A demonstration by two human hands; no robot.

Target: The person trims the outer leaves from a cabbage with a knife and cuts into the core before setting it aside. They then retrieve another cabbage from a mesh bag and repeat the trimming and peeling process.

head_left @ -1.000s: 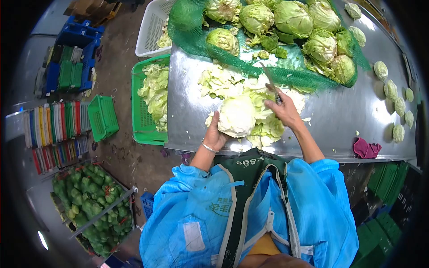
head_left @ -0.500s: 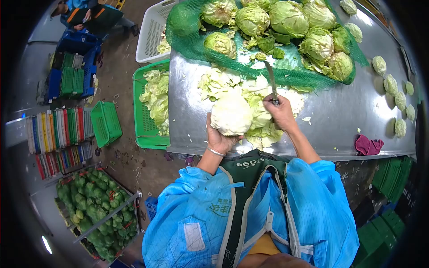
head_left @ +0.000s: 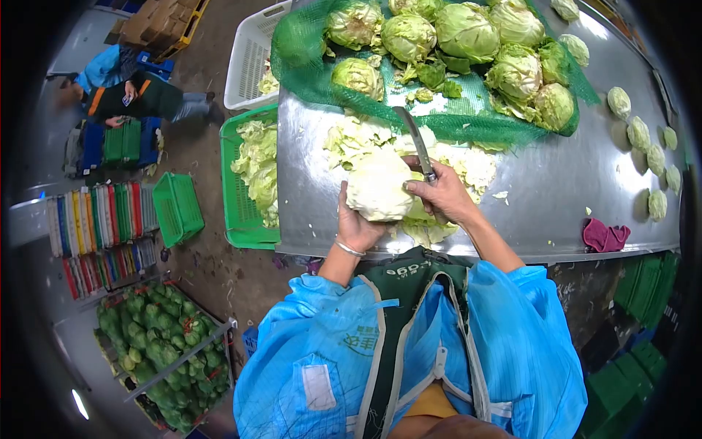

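A pale, stripped cabbage (head_left: 378, 186) rests in my left hand (head_left: 357, 225), whose fingers wrap round its left and lower side. My right hand (head_left: 444, 192) is closed on the handle of a curved knife (head_left: 417, 139), with the blade pointing up and to the left. The thumb of that hand touches or nearly touches the cabbage's right side. Loose leaves (head_left: 431, 227) and trimmings (head_left: 468, 167) lie on the metal table (head_left: 534, 197) around the cabbage. Beyond them, several leafy cabbages (head_left: 468, 33) sit on a green net (head_left: 453, 124).
A green crate (head_left: 238, 235) of leaves and a white crate (head_left: 238, 69) stand at the table's left edge. Small cabbages (head_left: 638, 135) line the right side, near a maroon cloth (head_left: 605, 235). Another person (head_left: 146, 95) is at the upper left beside blue crates.
My right hand has moved left to the cabbage, bringing the knife nearer with its blade more slanted. At the upper left, the other person has moved down and left in view.
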